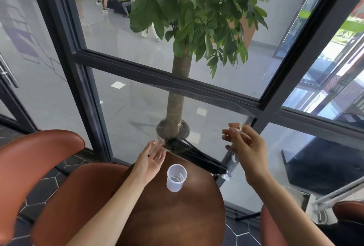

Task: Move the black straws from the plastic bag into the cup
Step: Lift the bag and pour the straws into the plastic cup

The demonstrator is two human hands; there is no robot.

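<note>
**Straws in the bag, cup upright on the table**

While both forearms reach out over the round brown table [177,216], the clear plastic cup [176,177] stands upright near its far side, between the two arms. Just beyond it, the left hand [150,159] is spread palm-up, fingers straight and relaxed, fingertips right at one end of the black straws [194,155]. That bundle lies slanted above the table's far edge, inside the transparent plastic bag [232,159], one end fanned out by the left fingertips, the other end down low at the right. Over on that side, the right hand [243,145] is raised, fingers loosely curled, thumb and forefinger pinching the bag's upper film. Brown padded chairs [29,159] flank the table. Farther off, behind the dark-framed glass wall [122,64], a potted tree [178,96] rises, leaves filling the top of the view.
</note>
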